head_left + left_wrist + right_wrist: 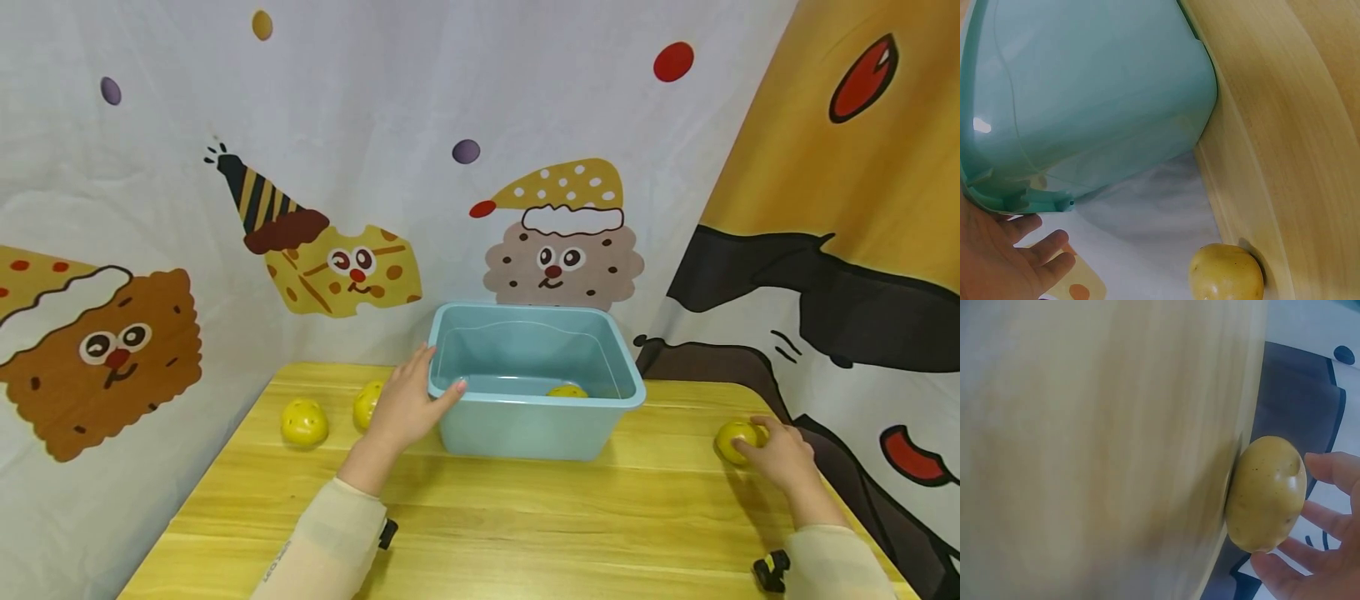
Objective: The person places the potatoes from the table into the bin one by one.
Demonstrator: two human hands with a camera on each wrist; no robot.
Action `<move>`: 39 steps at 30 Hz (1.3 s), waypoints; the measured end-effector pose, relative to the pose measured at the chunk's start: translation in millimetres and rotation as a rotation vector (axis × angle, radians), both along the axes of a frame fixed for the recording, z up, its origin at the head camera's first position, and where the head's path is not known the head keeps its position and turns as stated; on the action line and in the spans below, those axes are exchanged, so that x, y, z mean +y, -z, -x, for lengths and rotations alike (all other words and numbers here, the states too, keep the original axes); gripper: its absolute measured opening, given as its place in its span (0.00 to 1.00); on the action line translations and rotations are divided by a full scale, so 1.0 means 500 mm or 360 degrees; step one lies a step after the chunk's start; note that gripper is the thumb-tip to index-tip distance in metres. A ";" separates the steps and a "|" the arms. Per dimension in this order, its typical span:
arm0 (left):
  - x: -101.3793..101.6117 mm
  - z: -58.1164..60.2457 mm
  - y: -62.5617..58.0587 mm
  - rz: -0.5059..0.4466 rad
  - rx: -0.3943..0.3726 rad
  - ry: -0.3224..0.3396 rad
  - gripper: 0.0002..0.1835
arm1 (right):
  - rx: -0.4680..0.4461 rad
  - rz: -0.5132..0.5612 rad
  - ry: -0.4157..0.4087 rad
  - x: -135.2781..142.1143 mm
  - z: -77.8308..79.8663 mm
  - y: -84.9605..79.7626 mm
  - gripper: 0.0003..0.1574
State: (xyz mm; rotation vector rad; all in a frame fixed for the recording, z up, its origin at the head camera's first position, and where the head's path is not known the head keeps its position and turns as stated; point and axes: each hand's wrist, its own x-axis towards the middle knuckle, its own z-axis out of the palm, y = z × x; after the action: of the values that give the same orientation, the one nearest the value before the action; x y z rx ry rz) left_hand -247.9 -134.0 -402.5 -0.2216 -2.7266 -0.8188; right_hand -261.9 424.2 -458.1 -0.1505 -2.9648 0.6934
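My right hand (783,458) is at the table's right side, its thumb and fingers around a yellow potato (732,442). In the right wrist view, fingertips meet the potato (1266,494) at its edge, and it stands on the table. My left hand (408,404) rests at the left rim of a light blue plastic bin (525,429), thumb by the front corner, fingers extended along the outside. In the left wrist view, the fingers (1041,250) lie loosely beside the bin's rim. Inside the bin lies one potato (567,391), partly hidden by the front wall.
Two more potatoes lie left of the bin: one potato (303,422) farther out, the other potato (366,405) partly behind my left hand. The wooden table (525,525) ends at a printed cloth (360,108) hanging behind it.
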 end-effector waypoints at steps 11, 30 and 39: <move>0.000 0.001 0.003 -0.0014 0.0018 0.0008 0.45 | -0.0106 0.0032 -0.0005 0.013 0.010 -0.003 0.51; 0.001 -0.003 -0.005 -0.0011 -0.0006 0.0006 0.47 | -0.0142 0.0009 -0.0121 0.014 0.018 0.000 0.54; 0.000 -0.002 -0.002 0.0000 0.0004 0.0004 0.50 | -0.0167 0.0014 -0.0162 0.000 0.013 -0.009 0.53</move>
State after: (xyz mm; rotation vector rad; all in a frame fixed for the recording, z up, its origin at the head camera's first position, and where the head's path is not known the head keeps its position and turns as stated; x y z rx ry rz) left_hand -246.7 -133.9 -401.3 -0.2257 -2.7246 -0.8186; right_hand -268.5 424.3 -453.5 -0.0375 -3.0886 0.7325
